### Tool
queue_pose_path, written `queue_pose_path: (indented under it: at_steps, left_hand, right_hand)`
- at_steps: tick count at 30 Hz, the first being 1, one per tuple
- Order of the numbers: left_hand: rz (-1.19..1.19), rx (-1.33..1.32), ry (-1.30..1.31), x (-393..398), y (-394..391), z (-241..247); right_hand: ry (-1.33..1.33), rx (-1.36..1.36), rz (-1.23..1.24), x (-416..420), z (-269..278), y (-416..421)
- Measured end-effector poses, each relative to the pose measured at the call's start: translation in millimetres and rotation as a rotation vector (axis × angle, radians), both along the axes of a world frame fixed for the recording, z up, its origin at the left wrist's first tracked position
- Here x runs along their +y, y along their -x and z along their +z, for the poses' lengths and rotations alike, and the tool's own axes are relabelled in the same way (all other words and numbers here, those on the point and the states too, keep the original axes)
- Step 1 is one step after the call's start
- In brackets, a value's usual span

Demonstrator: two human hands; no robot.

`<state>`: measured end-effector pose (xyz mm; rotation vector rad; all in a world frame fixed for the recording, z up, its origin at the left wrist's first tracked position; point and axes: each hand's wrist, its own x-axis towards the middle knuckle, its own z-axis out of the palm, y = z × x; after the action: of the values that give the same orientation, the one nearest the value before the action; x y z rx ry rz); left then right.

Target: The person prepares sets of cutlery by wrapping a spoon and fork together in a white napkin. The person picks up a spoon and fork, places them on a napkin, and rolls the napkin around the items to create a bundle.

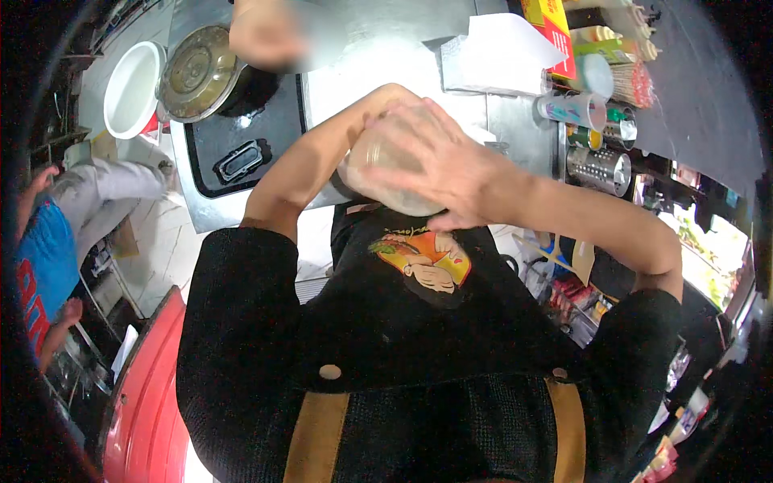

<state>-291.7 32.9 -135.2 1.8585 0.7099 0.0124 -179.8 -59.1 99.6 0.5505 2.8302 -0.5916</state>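
Observation:
A cloudy, translucent rounded container [386,154] is between my hands, just in front of my black apron [410,338]. My right hand [450,160] lies across its near side with the fingers spread around it, somewhat blurred. At the container's far end is my left hand [395,99], its wrist bent inward. Most of the left fingers are hidden behind the container and the right hand. Whatever is inside the container cannot be made out. Beneath it shows the bright edge of a stainless steel worktop [335,115].
A black griddle tray [205,151] holds a metal press [240,162] and a lidded pot [199,72]. At right stand a white box [498,60], a plastic cup [570,110] and a perforated steel holder [598,170]. Another person [48,259] is at left, near a red chair [148,398].

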Motion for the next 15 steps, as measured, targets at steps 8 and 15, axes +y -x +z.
queue_pose_path:
  at_steps: [8, 15]
  left_hand:
    - [-0.017, -0.019, 0.051, 40, 7, 9]
    - [0.097, -0.172, 0.330, 105, 74, 6]
  right_hand:
    - [-0.197, -0.061, 0.016, 4, 4, -7]
    - [0.234, 0.491, -0.677, 59, 9, -82]
